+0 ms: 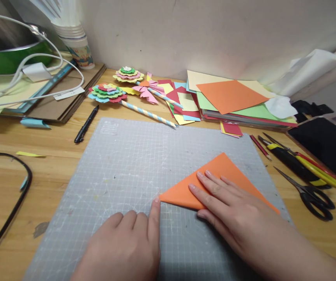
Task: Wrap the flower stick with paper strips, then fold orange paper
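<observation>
While it lies folded into a triangle on the grey cutting mat (133,164), the orange paper (223,171) is pinned flat under the right hand (229,210), whose fingers are spread open across its lower half, pressing rather than gripping. The left hand (127,242) sits at the paper's 8 o'clock, loosely curled, holding nothing, its extended forefinger touching the triangle's left tip. From the paper outward: black-handled scissors (314,195) lie on the wooden desk (57,164) at 3 o'clock, just off the mat, with a yellow-and-black craft knife (293,162) and thin red tools beside them toward 2 o'clock. At 12 o'clock a stack of coloured paper (232,97), topped by an orange sheet, rests against the wall. Paper flowers on striped straws (109,93) lie at 11 o'clock, beyond the mat's far edge, and a black pen (86,125) lies at 10 o'clock near a pile of cardboard (68,101).
</observation>
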